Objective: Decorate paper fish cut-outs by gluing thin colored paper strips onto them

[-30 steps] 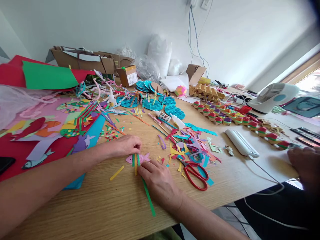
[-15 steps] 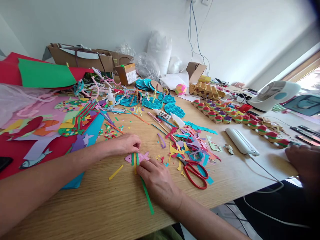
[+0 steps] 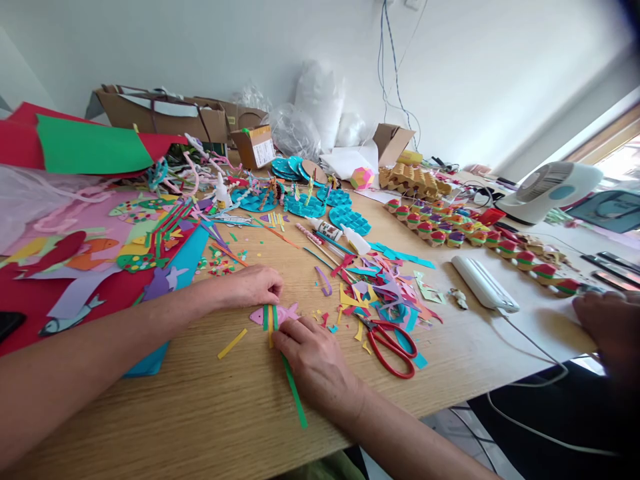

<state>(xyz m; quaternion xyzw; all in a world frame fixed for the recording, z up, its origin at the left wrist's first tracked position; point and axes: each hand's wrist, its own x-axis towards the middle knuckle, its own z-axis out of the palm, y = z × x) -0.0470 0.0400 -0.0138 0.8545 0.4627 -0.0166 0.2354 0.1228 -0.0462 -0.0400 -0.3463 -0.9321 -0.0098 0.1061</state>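
A pink paper fish (image 3: 257, 316) lies flat on the wooden table before me, crossed by green paper strips (image 3: 266, 317) and a yellow paper strip (image 3: 271, 325) between them. My left hand (image 3: 256, 287) is closed above the fish, its fingertips pressed at the upper end of the right-hand green strip. Below the fish, my right hand (image 3: 317, 363) pinches that green strip, whose long tail (image 3: 296, 395) hangs toward the table's front edge. Its fingertips are partly hidden. A loose yellow strip (image 3: 233, 344) lies to the left, and red-handled scissors (image 3: 393, 347) rest at the right.
Paper scraps (image 3: 380, 287) are heaped beyond the scissors. Glue bottles (image 3: 356, 240), blue discs (image 3: 300, 205) and painted egg-carton strips (image 3: 465, 230) stand behind. Paper fish cover red sheets (image 3: 115, 313) at left. A white power bank (image 3: 484, 283) trails a cable; another person's hand (image 3: 600, 320) is far right.
Almost nothing differs. Both my hands keep their place at the fish and strips; the camera view has shifted very slightly.
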